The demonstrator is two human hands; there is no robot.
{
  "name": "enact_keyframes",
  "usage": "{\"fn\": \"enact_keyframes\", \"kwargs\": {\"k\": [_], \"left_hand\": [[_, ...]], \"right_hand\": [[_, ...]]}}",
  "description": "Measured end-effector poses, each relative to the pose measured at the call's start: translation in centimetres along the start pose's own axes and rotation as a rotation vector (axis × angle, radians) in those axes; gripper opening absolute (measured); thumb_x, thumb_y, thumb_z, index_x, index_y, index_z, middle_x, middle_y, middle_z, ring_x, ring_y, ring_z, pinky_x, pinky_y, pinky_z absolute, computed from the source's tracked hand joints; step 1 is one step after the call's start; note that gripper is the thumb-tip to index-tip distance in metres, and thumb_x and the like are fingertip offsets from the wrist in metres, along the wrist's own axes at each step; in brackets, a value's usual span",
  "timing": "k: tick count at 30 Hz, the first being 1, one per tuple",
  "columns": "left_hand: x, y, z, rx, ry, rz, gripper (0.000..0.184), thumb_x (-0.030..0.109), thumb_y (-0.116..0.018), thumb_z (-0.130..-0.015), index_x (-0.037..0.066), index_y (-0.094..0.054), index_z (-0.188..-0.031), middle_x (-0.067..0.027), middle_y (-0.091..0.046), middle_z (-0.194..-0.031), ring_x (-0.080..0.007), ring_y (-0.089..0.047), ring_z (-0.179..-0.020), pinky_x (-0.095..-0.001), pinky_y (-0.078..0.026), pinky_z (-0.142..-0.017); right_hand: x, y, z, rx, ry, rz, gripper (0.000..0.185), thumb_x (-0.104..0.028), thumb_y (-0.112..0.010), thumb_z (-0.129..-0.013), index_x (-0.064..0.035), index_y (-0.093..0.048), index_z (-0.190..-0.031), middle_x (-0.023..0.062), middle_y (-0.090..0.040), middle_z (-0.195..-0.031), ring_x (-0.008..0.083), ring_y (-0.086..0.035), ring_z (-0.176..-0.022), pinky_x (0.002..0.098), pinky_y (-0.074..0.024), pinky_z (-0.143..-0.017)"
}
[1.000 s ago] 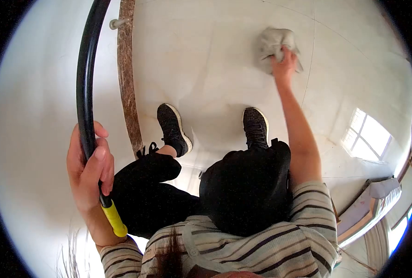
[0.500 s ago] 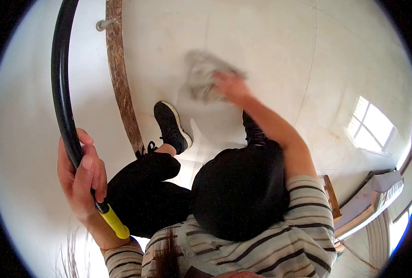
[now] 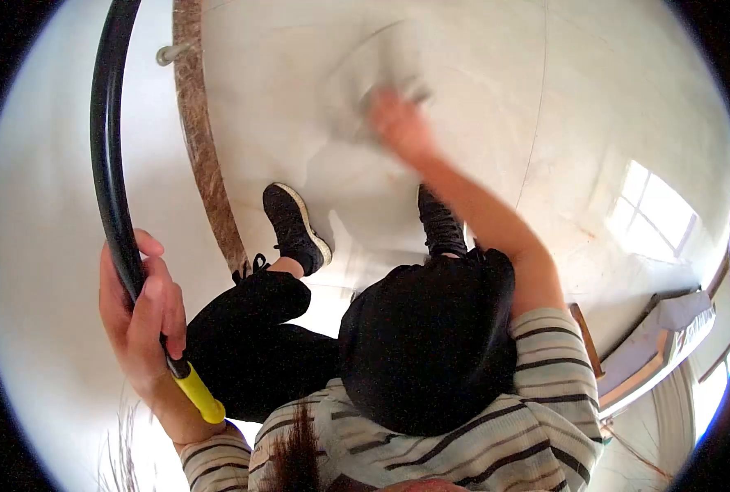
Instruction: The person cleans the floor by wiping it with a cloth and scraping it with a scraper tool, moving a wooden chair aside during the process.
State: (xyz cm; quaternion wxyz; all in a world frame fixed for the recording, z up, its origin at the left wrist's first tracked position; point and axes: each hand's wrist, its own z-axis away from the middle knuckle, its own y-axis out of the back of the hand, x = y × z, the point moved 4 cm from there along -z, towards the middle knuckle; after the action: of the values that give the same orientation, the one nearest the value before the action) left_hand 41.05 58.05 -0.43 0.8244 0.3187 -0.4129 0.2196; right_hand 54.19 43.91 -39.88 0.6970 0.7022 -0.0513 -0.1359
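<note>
A thick black tube (image 3: 109, 123) with a yellow end piece (image 3: 199, 395) rises at the left, and my left hand (image 3: 148, 316) is wrapped round its lower part. On the pale floor (image 3: 480, 98) ahead of my feet, my right hand (image 3: 400, 125) presses on a grey cloth (image 3: 355, 102). Both the cloth and my right hand are smeared by motion, and the cloth's outline is hard to make out.
A brown marble strip (image 3: 197, 123) runs along the floor's left side, with a small door stop (image 3: 171, 54) beside it. My black shoes (image 3: 293, 225) stand on the floor. A cushioned wooden seat (image 3: 656, 340) is at the right.
My right hand has swept the cloth from the right leftward across the floor, then a little farther from my feet. My left hand and the tube have shifted slightly left in view.
</note>
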Motion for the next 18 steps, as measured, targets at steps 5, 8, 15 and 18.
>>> {"fn": "enact_keyframes", "kwargs": {"k": [5, 8, 15, 18], "left_hand": [[-0.8, -0.5, -0.1, -0.034, 0.082, -0.050, 0.030, 0.017, -0.051, -0.087, -0.004, -0.041, -0.107, 0.0041, -0.034, -0.051, -0.0014, -0.028, -0.032, -0.0155, -0.022, -0.029], [-1.3, -0.5, -0.3, -0.032, 0.078, -0.094, 0.029, 0.017, -0.049, -0.088, -0.004, -0.042, -0.107, 0.0049, -0.034, -0.051, -0.0013, -0.028, -0.032, -0.0154, -0.022, -0.029], [-0.4, -0.9, -0.9, -0.034, 0.076, -0.083, 0.025, 0.016, -0.045, -0.092, -0.001, -0.042, -0.109, 0.0052, -0.033, -0.050, -0.0010, -0.027, -0.032, -0.0152, -0.021, -0.030], [-0.1, -0.7, -0.7, -0.047, 0.061, -0.047, 0.025, 0.017, -0.045, -0.092, -0.001, -0.042, -0.110, 0.0053, -0.033, -0.050, -0.0013, -0.026, -0.032, -0.0155, -0.022, -0.030]], "right_hand": [[-4.5, -1.9, 6.8, -0.223, 0.280, -0.315, 0.039, -0.027, -0.058, -0.077, -0.0204, -0.053, -0.115, 0.0019, -0.045, -0.131, 0.0209, -0.039, -0.124, 0.0500, -0.0218, -0.107], [6.8, -0.8, 7.8, -0.273, -0.201, -0.286, 0.055, -0.033, -0.066, -0.075, -0.0212, -0.047, -0.126, 0.0056, -0.048, -0.126, 0.0247, -0.042, -0.120, 0.0509, -0.0250, -0.104], [30.1, 3.4, 9.8, 0.083, -0.884, -0.181, 0.049, -0.004, -0.057, -0.079, -0.0142, -0.045, -0.125, 0.0144, -0.043, -0.129, 0.0336, -0.045, -0.116, 0.0456, -0.0402, -0.094], [25.0, 5.3, 9.3, 0.112, -0.793, -0.219, 0.044, -0.005, -0.053, -0.080, -0.0105, -0.045, -0.123, 0.0163, -0.044, -0.127, 0.0347, -0.046, -0.112, 0.0458, -0.0402, -0.094]]}}
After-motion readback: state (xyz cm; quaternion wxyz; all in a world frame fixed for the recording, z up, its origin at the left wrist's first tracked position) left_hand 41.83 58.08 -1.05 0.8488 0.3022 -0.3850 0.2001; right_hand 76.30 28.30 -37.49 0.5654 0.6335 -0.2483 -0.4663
